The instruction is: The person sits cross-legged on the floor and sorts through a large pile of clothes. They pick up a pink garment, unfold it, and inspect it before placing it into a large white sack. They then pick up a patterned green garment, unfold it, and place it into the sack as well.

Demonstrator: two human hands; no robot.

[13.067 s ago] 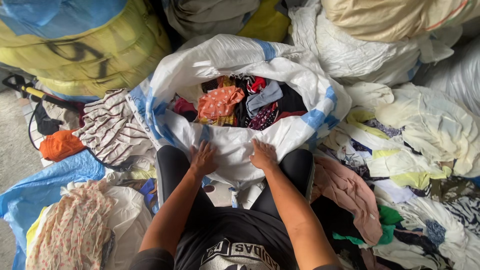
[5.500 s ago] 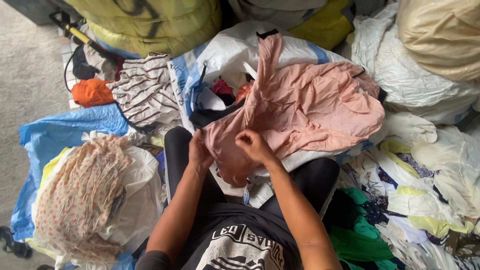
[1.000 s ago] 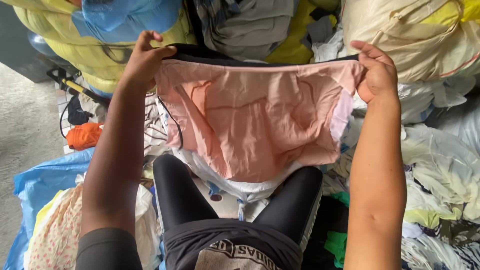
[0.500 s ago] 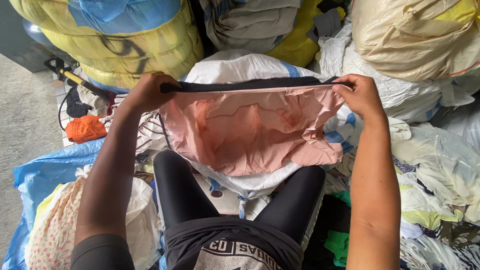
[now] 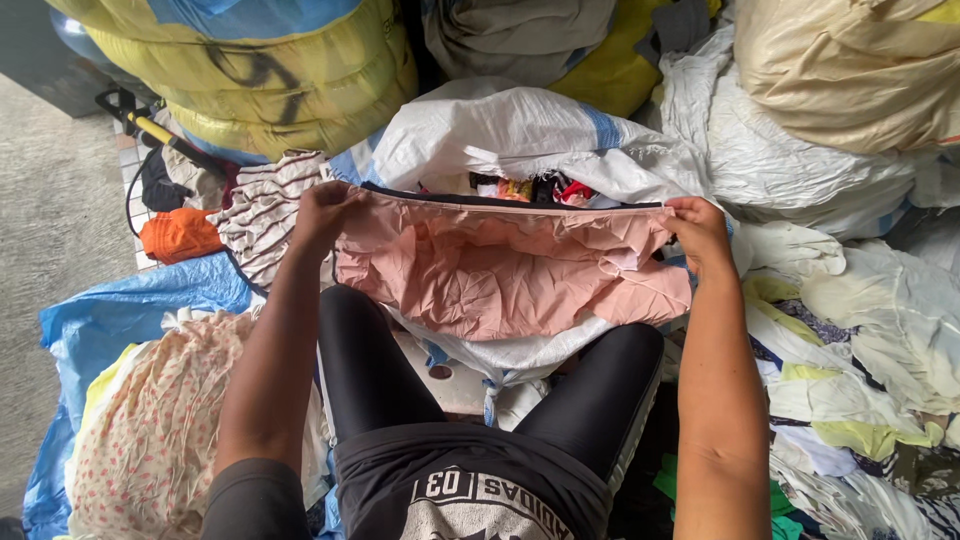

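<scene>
A crumpled pink garment (image 5: pixel 500 275) with a dark band along its top edge is stretched flat between my hands, low over my knees. My left hand (image 5: pixel 325 212) grips its left top corner. My right hand (image 5: pixel 700 232) grips its right top corner. Just behind the garment stands a big white woven sack (image 5: pixel 520 135) with blue stripes, its mouth open and several colourful clothes showing inside. I sit with my legs in black leggings on either side of the sack's base.
Large yellow and blue bales (image 5: pixel 270 60) and cream sacks (image 5: pixel 850 70) are stacked behind. A striped cloth (image 5: pixel 265 205) and an orange item (image 5: pixel 180 233) lie at left, floral fabric (image 5: pixel 150 420) on blue sheeting at lower left, and piled pale clothes (image 5: pixel 860 340) at right.
Both hands have lowered the stretched pink garment from high in front of the bales down to knee level before the sack; it now hangs shorter and more crumpled.
</scene>
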